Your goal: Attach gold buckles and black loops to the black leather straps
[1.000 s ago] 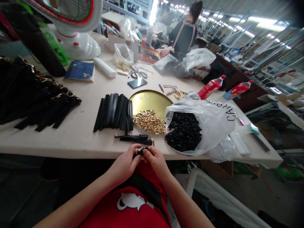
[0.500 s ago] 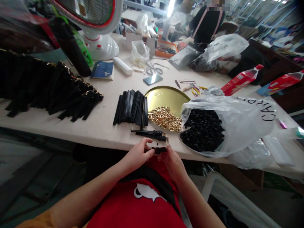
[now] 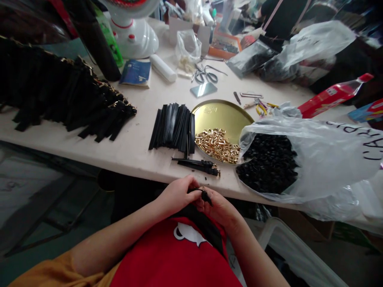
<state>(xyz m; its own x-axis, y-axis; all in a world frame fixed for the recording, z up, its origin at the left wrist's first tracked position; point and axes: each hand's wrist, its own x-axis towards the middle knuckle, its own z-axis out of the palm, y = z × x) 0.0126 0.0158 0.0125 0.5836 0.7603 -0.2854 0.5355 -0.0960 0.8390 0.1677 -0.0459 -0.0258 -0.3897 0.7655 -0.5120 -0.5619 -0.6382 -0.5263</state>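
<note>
Between my two hands, just off the table's front edge, is a short black strap (image 3: 206, 197), bent and partly covered by fingers. My left hand (image 3: 181, 195) pinches its left part with thumb and forefinger. My right hand (image 3: 220, 209) is closed around the other end. On the table beyond lie a few finished-looking black straps with gold buckles (image 3: 200, 165). Behind them is a row of flat black strips (image 3: 172, 127). A gold round tray (image 3: 223, 109) holds a heap of gold buckles (image 3: 218, 144). Small black loops (image 3: 269, 163) fill an open plastic bag (image 3: 323, 159).
A big pile of black straps (image 3: 60, 91) covers the left of the table. Farther back are a fan base (image 3: 134, 38), a blue booklet (image 3: 136, 73), a phone (image 3: 204, 90), scissors (image 3: 206, 73), yellow-handled pliers (image 3: 261, 109) and a red-labelled bottle (image 3: 335, 95).
The strap has turned from lying level to pointing down and bent, and my hands have come closer together. The view has tilted downward and shifted left.
</note>
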